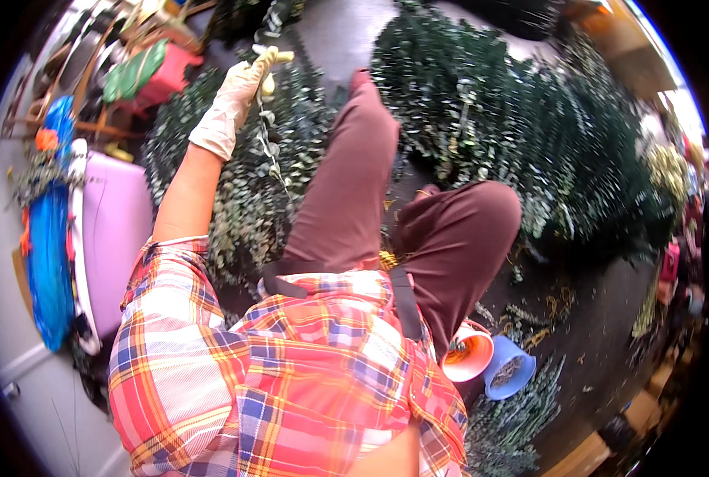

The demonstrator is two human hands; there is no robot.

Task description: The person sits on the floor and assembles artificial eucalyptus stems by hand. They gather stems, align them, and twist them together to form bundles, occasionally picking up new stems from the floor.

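My left hand (247,83) wears a pale glove with yellowish fingertips and is stretched out to the far left. Its fingers are closed on a thin eucalyptus stem (269,135), whose small round leaves show above and below the grip. Under that hand spreads a heap of leafy eucalyptus branches (239,191), beside my outstretched leg. A larger, darker heap of eucalyptus (497,119) lies beyond my legs to the right. Of my right arm only a bit of forearm shows at the bottom edge; the right hand is outside the picture.
Near my right knee stand an orange-red bucket (470,354) and a blue bucket (509,371), with more cut greenery (513,429) below them. A pink-purple container (112,230) and a blue plastic bundle (50,262) stand at left. Cardboard boxes (625,48) sit at far right.
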